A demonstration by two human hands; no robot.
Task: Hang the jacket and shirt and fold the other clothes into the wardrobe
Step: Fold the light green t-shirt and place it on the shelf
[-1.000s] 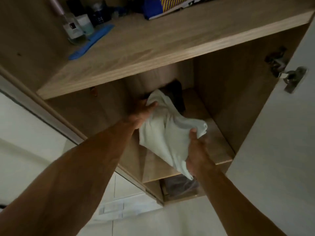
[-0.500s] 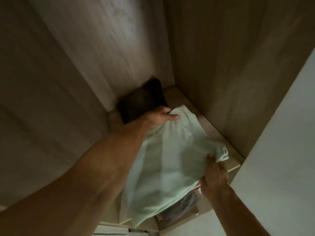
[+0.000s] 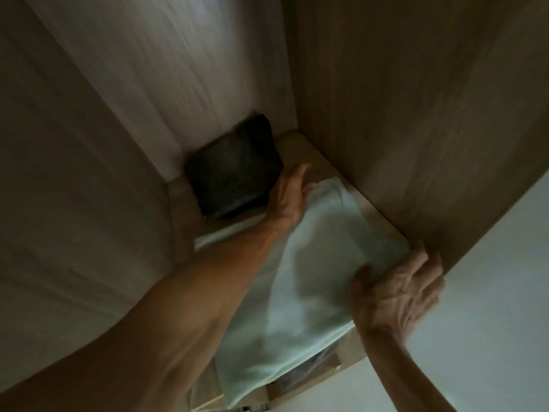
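Note:
A folded pale green garment lies on the wooden wardrobe shelf, its near end hanging over the front edge. My left hand reaches deep in, its fingers fairly straight and its thumb touching the garment's far corner. Right behind that hand, a dark folded garment sits against the back wall. My right hand holds the pale garment's near right edge, thumb on top of the cloth, close to the wardrobe's right side panel. My left forearm hides part of the garment's left side.
The compartment is narrow, with wooden walls on the left, back and right. A white wardrobe door stands open at the right. Under the shelf's front edge, some darker clothing shows on a lower level.
The pale green garment has gone down from mid-air onto the shelf and spread flatter. My left hand slid farther in along it; my right hand followed to the shelf's front right.

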